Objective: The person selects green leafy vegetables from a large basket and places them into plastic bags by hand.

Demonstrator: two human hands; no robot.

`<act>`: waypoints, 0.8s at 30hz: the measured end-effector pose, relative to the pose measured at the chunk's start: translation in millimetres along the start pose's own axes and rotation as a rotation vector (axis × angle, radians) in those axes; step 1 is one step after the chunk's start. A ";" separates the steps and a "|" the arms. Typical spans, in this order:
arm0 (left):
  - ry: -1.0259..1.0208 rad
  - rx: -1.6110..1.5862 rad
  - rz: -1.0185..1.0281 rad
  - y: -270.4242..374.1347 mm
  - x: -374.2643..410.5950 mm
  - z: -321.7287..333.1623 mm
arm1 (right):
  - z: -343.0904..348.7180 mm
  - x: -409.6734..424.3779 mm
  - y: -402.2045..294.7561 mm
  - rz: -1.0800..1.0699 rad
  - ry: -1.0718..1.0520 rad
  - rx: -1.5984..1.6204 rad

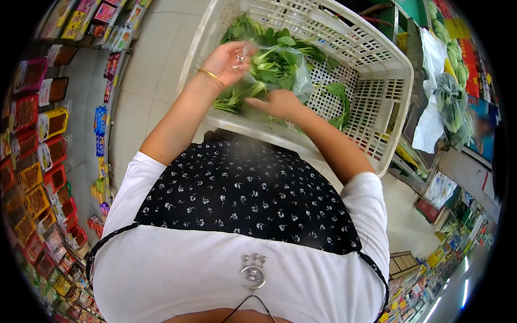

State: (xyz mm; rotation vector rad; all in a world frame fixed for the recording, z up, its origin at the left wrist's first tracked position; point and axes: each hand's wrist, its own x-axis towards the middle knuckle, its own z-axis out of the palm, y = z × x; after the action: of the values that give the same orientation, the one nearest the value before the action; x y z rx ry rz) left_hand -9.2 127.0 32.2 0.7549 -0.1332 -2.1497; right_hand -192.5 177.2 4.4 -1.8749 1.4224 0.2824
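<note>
A clear plastic bag [303, 76] with leafy bok choy [264, 62] in it lies inside a white plastic crate [394, 109]. My left hand [229, 61], with a ring and a gold bangle, has its fingertips pinched at the bag's left edge. The fingers are slightly blurred. On the bag's near side is my right hand [282, 104], back up, with the thumb pointing left. Its other fingertips are hidden against the bag and greens, so its grip is unclear. Loose bok choy [230, 103] lies near the crate's near left corner, and more leafy stems [341, 101] rest on its perforated floor.
Shelves of packaged snacks [52, 121] line the left side. A pale tiled floor [135, 80] runs between them and the crate. Right of the crate hang white plastic bags [430, 93] and a bag of green vegetables [451, 103]. The crate's slatted walls rise around the greens.
</note>
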 end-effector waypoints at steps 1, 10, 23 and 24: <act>-0.016 0.014 0.006 -1.7 1.1 -0.1 | 9.5 12.2 2.4 0.034 -0.002 0.083; 0.075 0.266 0.007 5.9 -9.3 -6.2 | -16.0 -18.9 56.7 -0.407 0.608 0.179; 0.115 0.380 -0.045 -22.7 -15.9 6.4 | -36.9 64.1 26.3 -0.504 0.426 -0.363; 0.098 0.367 -0.081 -25.6 -19.6 6.3 | -25.7 69.3 30.6 -0.485 0.386 -0.347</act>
State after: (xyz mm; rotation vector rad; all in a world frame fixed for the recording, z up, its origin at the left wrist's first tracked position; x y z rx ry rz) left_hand -20.8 157.1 37.8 1.0893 -0.4611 -2.1865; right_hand -201.8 106.1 -31.2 -2.5978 1.1489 -0.0850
